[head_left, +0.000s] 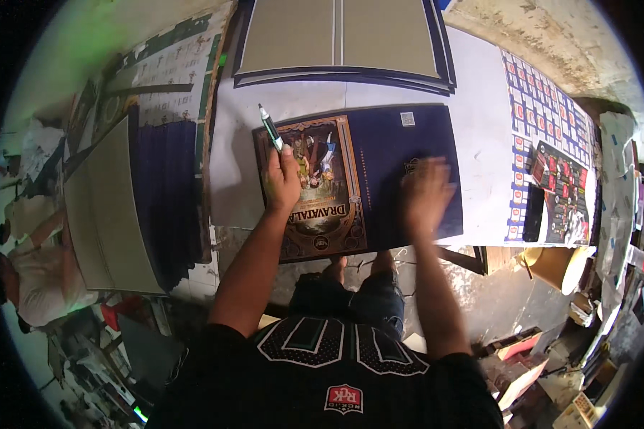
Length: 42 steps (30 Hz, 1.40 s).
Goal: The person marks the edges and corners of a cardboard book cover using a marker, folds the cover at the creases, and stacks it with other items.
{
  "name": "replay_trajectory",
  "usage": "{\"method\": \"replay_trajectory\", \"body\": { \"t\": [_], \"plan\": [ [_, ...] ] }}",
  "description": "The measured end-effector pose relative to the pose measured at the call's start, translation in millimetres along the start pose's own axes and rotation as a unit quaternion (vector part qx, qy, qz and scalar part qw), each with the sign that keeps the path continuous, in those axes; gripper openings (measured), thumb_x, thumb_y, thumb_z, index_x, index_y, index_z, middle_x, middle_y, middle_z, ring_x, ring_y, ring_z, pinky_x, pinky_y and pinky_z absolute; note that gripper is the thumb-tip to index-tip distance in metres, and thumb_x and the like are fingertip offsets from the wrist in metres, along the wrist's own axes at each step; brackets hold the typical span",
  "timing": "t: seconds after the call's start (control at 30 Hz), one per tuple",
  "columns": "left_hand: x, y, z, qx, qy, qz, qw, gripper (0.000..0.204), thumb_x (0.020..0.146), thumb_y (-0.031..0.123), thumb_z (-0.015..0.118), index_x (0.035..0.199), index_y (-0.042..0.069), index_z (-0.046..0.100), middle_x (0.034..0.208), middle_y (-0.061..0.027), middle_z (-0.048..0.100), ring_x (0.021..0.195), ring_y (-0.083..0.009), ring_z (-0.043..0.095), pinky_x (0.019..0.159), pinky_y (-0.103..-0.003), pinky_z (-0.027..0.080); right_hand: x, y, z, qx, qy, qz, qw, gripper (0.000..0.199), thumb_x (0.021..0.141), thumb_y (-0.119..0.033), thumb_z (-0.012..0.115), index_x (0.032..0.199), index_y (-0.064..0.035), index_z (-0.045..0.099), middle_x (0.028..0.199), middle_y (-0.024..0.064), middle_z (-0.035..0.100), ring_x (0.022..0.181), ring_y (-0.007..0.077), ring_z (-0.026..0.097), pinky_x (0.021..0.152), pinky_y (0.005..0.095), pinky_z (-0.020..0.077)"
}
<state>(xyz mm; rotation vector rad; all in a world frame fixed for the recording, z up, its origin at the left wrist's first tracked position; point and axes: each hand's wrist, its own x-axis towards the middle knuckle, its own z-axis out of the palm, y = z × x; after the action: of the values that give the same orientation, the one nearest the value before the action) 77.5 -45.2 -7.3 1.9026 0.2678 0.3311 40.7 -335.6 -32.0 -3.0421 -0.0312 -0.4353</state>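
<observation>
**Pressing a printed cover flat, pen in the other hand**

A person looks down at a pale tabletop (479, 86) with both bare arms reaching forward from the lower edge. A large printed cover sheet (379, 157) lies flat and unfolded in front of them — dark blue over most of its face, with an ornate illustrated panel at its left end.

The left hand (283, 182) rests on that illustrated panel, its grip closed around a green-and-white pen (270, 127). The pen's long axis runs up and slightly left from the fist, away from the person, its tip beyond the knuckles and just past the sheet's far left corner.

The right hand (423, 193) lies on the blue area to the right of the pen hand, fingers spread and open, palm down. It is blurred, so whether it presses or slides cannot be told.

The sheet's long axis runs left to right, tilted a little, the near edge overhanging the tabletop toward the person's knees.

Judging from this, the sheet seems laid out and held, with no fresh mark visible on it. Beyond both hands lies a stack of grey boards with dark borders (340, 39); further such boards (111, 207) lie left of the pen hand.
</observation>
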Motion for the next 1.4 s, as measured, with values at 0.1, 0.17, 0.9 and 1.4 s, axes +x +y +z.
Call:
{"method": "replay_trajectory", "body": {
  "t": [0.1, 0.17, 0.9, 1.4],
  "plan": [
    [-5.9, 0.2, -6.7, -0.001, 0.013, -0.031, 0.999, 0.035, 0.104, 0.034, 0.04, 0.099, 0.001, 0.053, 0.065, -0.001, 0.049, 0.059, -0.0104, 0.046, 0.055, -0.028, 0.038, -51.9, -96.5, -20.4, 0.181, -0.076, -0.139, 0.971, 0.056, 0.101, -0.035, 0.03, 0.151, -0.0093, 0.026, 0.159, 0.0103, 0.02, 0.146, 0.0262, 0.02, 0.116, 0.0554, 0.01],
    [-5.6, -13.3, -12.4, -0.096, -0.006, -0.071, 0.993, 0.035, 0.105, 0.034, 0.039, 0.1, 0.002, 0.052, 0.064, -0.001, 0.048, 0.059, -0.0097, 0.046, 0.054, -0.028, 0.037, -21.6, -80.8, -31.6, 0.103, -0.093, -0.089, 0.986, 0.056, 0.1, -0.036, 0.036, 0.148, -0.0093, 0.031, 0.156, 0.0125, 0.025, 0.144, 0.0284, 0.024, 0.114, 0.0582, 0.013],
    [-2.0, -12.4, -5.8, -0.223, 0.063, 0.036, 0.972, 0.035, 0.105, 0.036, 0.036, 0.093, 0.006, 0.048, 0.066, -0.0015, 0.043, 0.054, -0.0096, 0.039, 0.051, -0.027, 0.037, 69.2, -134.5, 26.7, -0.113, -0.101, -0.223, 0.963, 0.056, 0.096, -0.031, 0.042, 0.149, -0.0166, 0.032, 0.155, 0.0077, 0.03, 0.142, 0.0267, 0.029, 0.111, 0.0605, 0.0194],
    [-9.4, -9.4, 5.1, -0.123, 0.042, 0.032, 0.991, 0.03, 0.105, 0.029, 0.035, 0.089, 0.007, 0.047, 0.063, 0.0023, 0.037, 0.053, -0.0083, 0.034, 0.05, -0.028, 0.031, 48.0, -146.4, -4.4, 0.021, -0.201, -0.191, 0.961, 0.07, 0.097, -0.057, 0.03, 0.152, -0.0134, 0.026, 0.161, 0.0115, 0.012, 0.149, 0.0264, 0.008, 0.114, 0.063, 0.0045]
  ]
}}
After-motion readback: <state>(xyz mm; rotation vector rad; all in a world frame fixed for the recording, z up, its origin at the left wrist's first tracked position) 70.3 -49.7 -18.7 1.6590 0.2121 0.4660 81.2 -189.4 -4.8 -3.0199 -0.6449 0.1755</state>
